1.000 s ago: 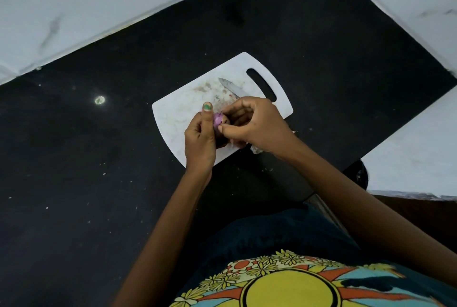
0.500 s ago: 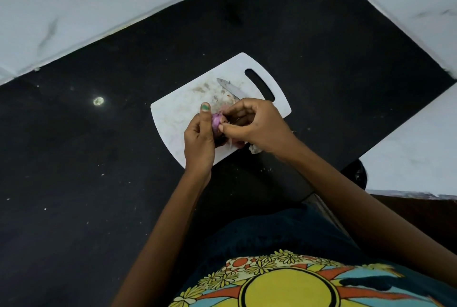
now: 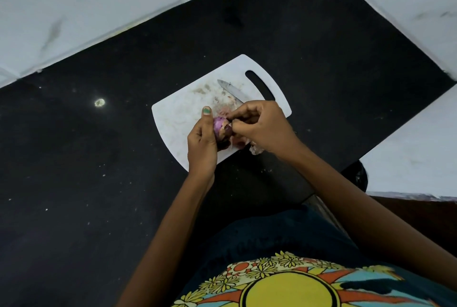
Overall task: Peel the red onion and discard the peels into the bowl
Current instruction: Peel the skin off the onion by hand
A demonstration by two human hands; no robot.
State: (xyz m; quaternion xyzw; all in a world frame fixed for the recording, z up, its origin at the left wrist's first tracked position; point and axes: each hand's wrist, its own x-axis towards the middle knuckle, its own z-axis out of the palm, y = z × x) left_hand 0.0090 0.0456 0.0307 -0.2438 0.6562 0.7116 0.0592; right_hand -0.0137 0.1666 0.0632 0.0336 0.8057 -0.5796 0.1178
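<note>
More of the onion (image 3: 220, 128) shows now than a second ago: a pale violet, glossy patch lies bare on its upper side, where before only a sliver of purple peeked out between the hands. The right hand (image 3: 259, 128) has shifted a touch lower on the bulb, its fingertips now pinching a dark, dry flap of skin at the onion's right end. I judge the peeling is under way but not finished, since a dark maroon layer still clings to the lower half. No bowl is anywhere in view, so the discarding has yet to happen.

The onion sits above the near edge of the board (image 3: 173, 118), held off it. The left hand (image 3: 201, 148) cups it from the left, fingers curled round the bulb and the thumb, with its green-painted nail, stretched up along the side. The right hand's fingers are bent tight, thumb and forefinger closed on the peel.

The board is white plastic, thin, round-cornered, with a slot handle at its far right corner and brownish smears across the middle. A knife (image 3: 231, 90) lies on it just beyond the hands, steel blade bare, handle hidden by the right hand. Papery pinkish scraps (image 3: 256, 149) lie at the board's near right edge. The board rests on a black, speckled counter (image 3: 86, 170), matt and dusty.
</note>
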